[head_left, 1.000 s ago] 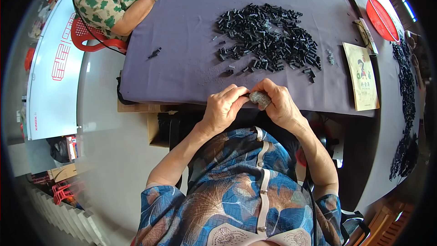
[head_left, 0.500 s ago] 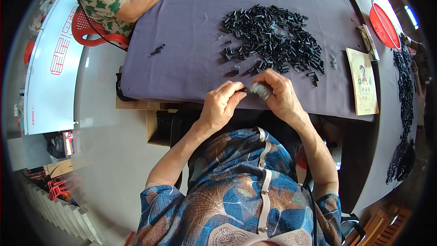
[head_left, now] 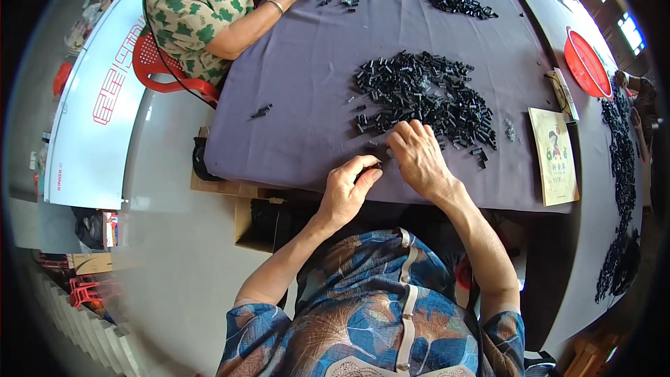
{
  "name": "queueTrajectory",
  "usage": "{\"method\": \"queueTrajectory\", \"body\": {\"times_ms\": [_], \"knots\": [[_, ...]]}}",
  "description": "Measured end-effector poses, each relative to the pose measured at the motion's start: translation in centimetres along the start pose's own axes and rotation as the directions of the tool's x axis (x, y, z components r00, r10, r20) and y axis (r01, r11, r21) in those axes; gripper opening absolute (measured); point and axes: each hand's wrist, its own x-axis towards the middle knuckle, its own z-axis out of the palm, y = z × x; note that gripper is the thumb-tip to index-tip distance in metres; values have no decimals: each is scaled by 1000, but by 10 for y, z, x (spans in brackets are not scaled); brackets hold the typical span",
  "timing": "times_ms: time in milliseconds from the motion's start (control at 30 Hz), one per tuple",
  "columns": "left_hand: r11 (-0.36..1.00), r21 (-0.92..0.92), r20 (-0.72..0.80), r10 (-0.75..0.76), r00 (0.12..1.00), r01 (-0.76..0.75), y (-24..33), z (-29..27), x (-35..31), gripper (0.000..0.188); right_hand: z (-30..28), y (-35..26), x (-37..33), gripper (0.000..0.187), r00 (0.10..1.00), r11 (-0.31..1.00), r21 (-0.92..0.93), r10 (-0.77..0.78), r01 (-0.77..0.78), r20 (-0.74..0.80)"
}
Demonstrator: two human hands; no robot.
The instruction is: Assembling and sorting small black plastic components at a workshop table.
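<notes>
My left hand (head_left: 349,188) is closed at the table's near edge. Its thumb and forefinger pinch a small black plastic piece (head_left: 377,165), mostly covered by the fingers. Just right of it, my right hand (head_left: 421,160) is palm down with curled fingers over the near side of the heap. A small clear or silvery bit shows at its fingertips; what else it holds is hidden. Beyond the hands lies a heap of short black tube-like pieces (head_left: 419,94), with clear bits among them. A few loose black pieces (head_left: 479,156) lie right of my right hand.
The table has a grey-purple cloth (head_left: 300,98). Several black pieces (head_left: 262,111) lie at left; a small clear cluster (head_left: 510,130) sits right of the heap. At right are a yellowish booklet (head_left: 553,157) and a red basket (head_left: 587,63). Another person (head_left: 202,10) works at the far left.
My right hand has turned palm down toward the heap, and the silvery clump it held is now mostly hidden. My left hand keeps its pinch. The view has tipped up, showing more of the far table.
</notes>
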Motion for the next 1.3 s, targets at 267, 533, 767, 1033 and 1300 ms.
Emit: {"method": "queueTrajectory", "body": {"times_ms": [267, 533, 767, 1033, 1300], "knots": [[992, -107, 7, -62, 998, 62, 4, 4, 11, 13, -22, -8, -17, 37, 923, 685, 697, 375, -211, -90], [999, -6, 62, -45, 997, 46, 8, 22, 13, 17, -22, -1, -45, 41, 865, 432, 820, 481, -375, 142], [994, 94, 61, 55, 997, -61, 11, 30, 10, 17, -12, 0, -55, 26, 850, 165, 939, 494, -301, 185], [991, 105, 50, 81, 995, -86, 11, 29, 9, 17, -12, 0, -56, 20, 851, 222, 946, 518, -238, 93], [984, 136, 80, 107, 991, -117, 9, 29, 10, 15, -13, -12, -56, 20, 874, 160, 957, 464, -241, 143]]}}
